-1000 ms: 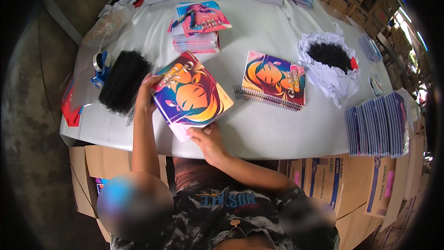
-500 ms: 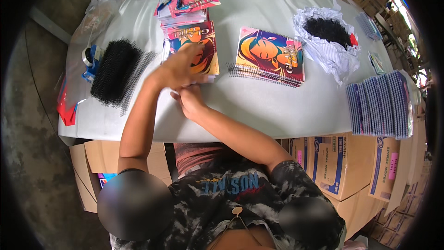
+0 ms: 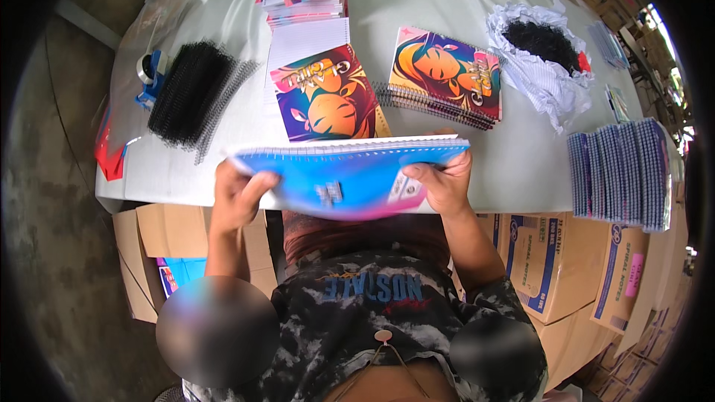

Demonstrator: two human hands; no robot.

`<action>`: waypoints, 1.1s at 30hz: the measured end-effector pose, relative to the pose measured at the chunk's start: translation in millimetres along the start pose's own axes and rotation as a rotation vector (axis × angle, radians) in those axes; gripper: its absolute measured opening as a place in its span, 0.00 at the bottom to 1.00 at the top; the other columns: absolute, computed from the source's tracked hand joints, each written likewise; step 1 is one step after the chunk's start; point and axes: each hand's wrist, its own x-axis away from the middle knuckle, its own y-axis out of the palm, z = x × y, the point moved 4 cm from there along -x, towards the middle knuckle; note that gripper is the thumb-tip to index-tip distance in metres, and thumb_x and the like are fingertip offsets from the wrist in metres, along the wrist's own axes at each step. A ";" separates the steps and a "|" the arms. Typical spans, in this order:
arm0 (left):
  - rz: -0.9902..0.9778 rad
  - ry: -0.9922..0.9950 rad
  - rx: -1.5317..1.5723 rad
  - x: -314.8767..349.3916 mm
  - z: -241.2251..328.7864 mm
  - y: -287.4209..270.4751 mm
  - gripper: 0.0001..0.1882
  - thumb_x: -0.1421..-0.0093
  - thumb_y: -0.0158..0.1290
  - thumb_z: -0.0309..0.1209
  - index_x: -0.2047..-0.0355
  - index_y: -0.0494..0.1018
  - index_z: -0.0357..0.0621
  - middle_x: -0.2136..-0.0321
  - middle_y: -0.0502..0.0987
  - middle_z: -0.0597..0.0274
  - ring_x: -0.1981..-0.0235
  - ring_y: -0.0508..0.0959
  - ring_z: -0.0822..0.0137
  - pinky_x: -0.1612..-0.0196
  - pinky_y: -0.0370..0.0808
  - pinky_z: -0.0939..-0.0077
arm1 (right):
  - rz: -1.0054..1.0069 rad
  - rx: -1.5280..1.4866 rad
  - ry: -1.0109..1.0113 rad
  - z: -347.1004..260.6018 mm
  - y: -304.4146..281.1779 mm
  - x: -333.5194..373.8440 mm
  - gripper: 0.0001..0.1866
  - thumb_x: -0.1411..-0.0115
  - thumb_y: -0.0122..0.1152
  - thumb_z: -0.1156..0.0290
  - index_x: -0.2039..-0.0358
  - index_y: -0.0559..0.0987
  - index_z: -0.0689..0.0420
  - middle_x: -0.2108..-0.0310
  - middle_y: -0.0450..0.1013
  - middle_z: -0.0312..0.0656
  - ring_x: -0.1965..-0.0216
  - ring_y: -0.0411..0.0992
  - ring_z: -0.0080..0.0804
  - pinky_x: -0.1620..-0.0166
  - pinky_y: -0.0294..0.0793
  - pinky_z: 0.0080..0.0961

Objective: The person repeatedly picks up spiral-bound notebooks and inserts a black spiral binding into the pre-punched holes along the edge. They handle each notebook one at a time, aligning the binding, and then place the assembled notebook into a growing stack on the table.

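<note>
Between my two hands is an unbound notebook (image 3: pixel 320 179), tilted up, its blue and pink back cover toward me and a row of punched holes along its upper edge. My left hand (image 3: pixel 242 195) grips its left end with the thumb in front. My right hand (image 3: pixel 448 182) closes on the right end beside a white label. Just beyond lies a notebook cover with an orange and purple illustration (image 3: pixel 328 97), on a stack of loose ruled pages (image 3: pixel 309 33). To the right sits a pile of spiral-bound notebooks (image 3: pixel 447 74) with the same artwork.
Black spiral coils (image 3: pixel 190 93) lie in a heap at left, beside a blue tape dispenser (image 3: pixel 151 82). Crumpled paper (image 3: pixel 540 93) holds more black coils (image 3: pixel 544 41) at right. A row of bound notebooks (image 3: pixel 618 175) stands near the right edge. Cardboard boxes (image 3: pixel 547 268) are below the table.
Both hands have drawn back from the stack and spread apart, now holding the blue-backed notebook near the table's front edge. The illustrated cover on the stack sits askew, baring ruled pages.
</note>
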 end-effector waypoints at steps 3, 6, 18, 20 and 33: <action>0.035 -0.241 -0.012 -5.4 -47.4 24.7 0.11 0.50 0.53 0.18 0.65 0.71 0.35 0.70 0.76 0.61 0.69 0.74 0.71 0.62 0.70 0.77 | 0.054 -0.031 -0.037 22.9 0.5 10.5 0.14 0.51 0.63 0.82 0.62 0.75 0.64 0.68 0.75 0.43 0.66 0.72 0.22 0.61 0.72 0.19; -0.020 -0.094 -0.130 -4.3 -61.2 27.4 0.19 0.55 0.46 0.11 0.61 0.68 0.36 0.62 0.73 0.58 0.60 0.71 0.70 0.55 0.66 0.77 | -0.039 0.273 0.115 17.0 5.5 22.2 0.13 0.48 0.60 0.82 0.60 0.76 0.63 0.67 0.76 0.41 0.65 0.73 0.23 0.61 0.73 0.19; -0.201 -0.028 -1.005 -111.2 -71.0 4.4 0.22 0.40 0.40 0.50 0.50 0.67 0.57 0.45 0.64 0.65 0.39 0.55 0.58 0.40 0.41 0.43 | -0.078 0.567 -0.120 -29.3 -27.6 30.0 0.13 0.51 0.57 0.85 0.63 0.77 0.68 0.64 0.75 0.52 0.62 0.76 0.39 0.58 0.75 0.26; -0.288 0.033 -1.054 -127.5 -70.5 -2.4 0.19 0.40 0.41 0.46 0.53 0.69 0.55 0.49 0.68 0.64 0.43 0.62 0.58 0.39 0.40 0.43 | -0.048 0.540 -0.131 -26.0 -22.8 26.9 0.12 0.51 0.57 0.85 0.63 0.77 0.67 0.65 0.76 0.51 0.64 0.76 0.37 0.59 0.75 0.25; 0.505 -0.165 -1.139 -89.2 -84.0 -117.5 0.14 0.47 0.53 0.43 0.71 0.73 0.44 0.69 0.74 0.56 0.65 0.75 0.55 0.62 0.72 0.66 | 0.139 0.138 0.101 17.3 -1.4 6.6 0.10 0.48 0.59 0.83 0.63 0.77 0.65 0.64 0.76 0.45 0.68 0.72 0.22 0.63 0.71 0.18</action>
